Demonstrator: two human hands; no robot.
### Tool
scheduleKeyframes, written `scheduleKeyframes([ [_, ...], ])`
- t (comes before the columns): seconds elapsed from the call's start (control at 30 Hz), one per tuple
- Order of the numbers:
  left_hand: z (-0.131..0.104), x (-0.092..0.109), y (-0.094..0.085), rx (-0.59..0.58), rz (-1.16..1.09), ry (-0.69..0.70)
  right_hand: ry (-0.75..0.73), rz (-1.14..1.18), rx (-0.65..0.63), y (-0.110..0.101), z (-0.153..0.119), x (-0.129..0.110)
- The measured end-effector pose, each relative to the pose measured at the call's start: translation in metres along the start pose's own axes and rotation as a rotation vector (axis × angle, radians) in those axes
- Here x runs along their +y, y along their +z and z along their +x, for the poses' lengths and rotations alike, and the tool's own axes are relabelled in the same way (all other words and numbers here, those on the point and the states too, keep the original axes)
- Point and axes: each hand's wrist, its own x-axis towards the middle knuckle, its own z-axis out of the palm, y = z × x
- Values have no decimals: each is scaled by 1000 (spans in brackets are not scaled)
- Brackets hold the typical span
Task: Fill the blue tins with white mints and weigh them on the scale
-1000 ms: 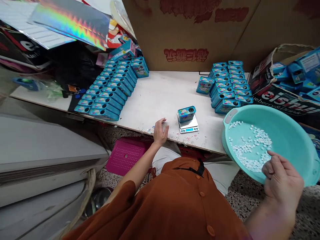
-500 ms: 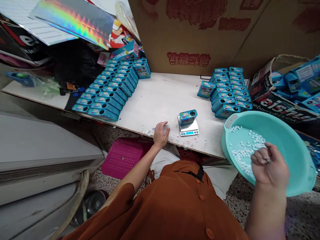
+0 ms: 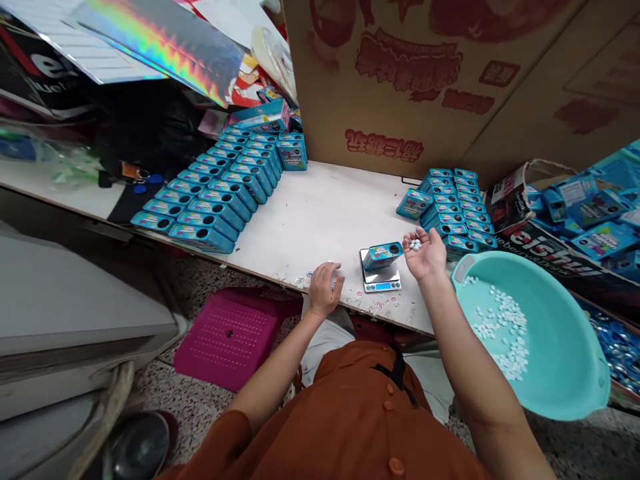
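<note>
Several white candies [image 3: 415, 245] lie in the cupped palm of my right hand [image 3: 427, 257], just right of a blue tin [image 3: 383, 255] with a dark round hole in its top. That tin stands on a small digital scale [image 3: 381, 285] with a lit display. My left hand [image 3: 325, 288] rests at the front edge of the white table [image 3: 320, 213], left of the scale, fingers apart and holding nothing. A turquoise basin [image 3: 555, 320] with more white candies [image 3: 505, 320] sits beside my right forearm.
Rows of blue tins [image 3: 215, 193] stand at the left, and a second group [image 3: 453, 207] at the right. A large cardboard box [image 3: 390, 100] rises behind the table. An open carton [image 3: 550, 247] of tins stands at far right. A pink stool [image 3: 230, 337] is below.
My right hand has moved from over the basin, leftward, to beside the tin on the scale, turning palm up with candies showing. My left hand has stayed at the table edge. The view has shifted slightly.
</note>
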Motion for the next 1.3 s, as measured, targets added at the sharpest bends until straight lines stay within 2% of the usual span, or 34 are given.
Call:
scheduleKeyframes([
  [0.1,-1,0,0,12,22,-1,-58,-74,-1,11,-4,5],
  [0.23,-1,0,-1,8,36,-12,-204,-217,-88,20,-11,10],
  [0.37,-1,1,-2,10,37,-13,-316,-325,-163,20,-14,18],
  [0.53,-1,2,-3,7,28,-22,-420,-372,-192,17,-13,25],
  [0.63,-1,1,-3,9,29,-23,-428,-407,-208,16,-18,19],
  [0.73,-2,1,-2,13,25,-19,-483,-475,-213,5,-25,-4],
  [0.83,-2,1,-1,18,27,-23,-626,-596,-124,-32,-27,-43],
  [0.9,-2,1,-1,20,33,-24,-682,-702,-14,-73,-26,-71],
  [0.97,-2,1,0,20,38,-17,-634,-916,118,-124,-25,-97],
  [1.0,-2,1,0,21,42,-13,-547,-1092,167,-151,-25,-107],
  [1.07,-2,1,0,22,50,-4,-271,-1609,228,-201,-29,-121],
  [1.13,-1,1,1,22,60,-1,-94,-1776,237,-241,-37,-127],
  [1.2,-1,0,1,21,70,0,34,-1838,224,-267,-49,-126],
  [1.3,-1,0,2,14,88,-3,147,-1864,134,-279,-67,-114],
])
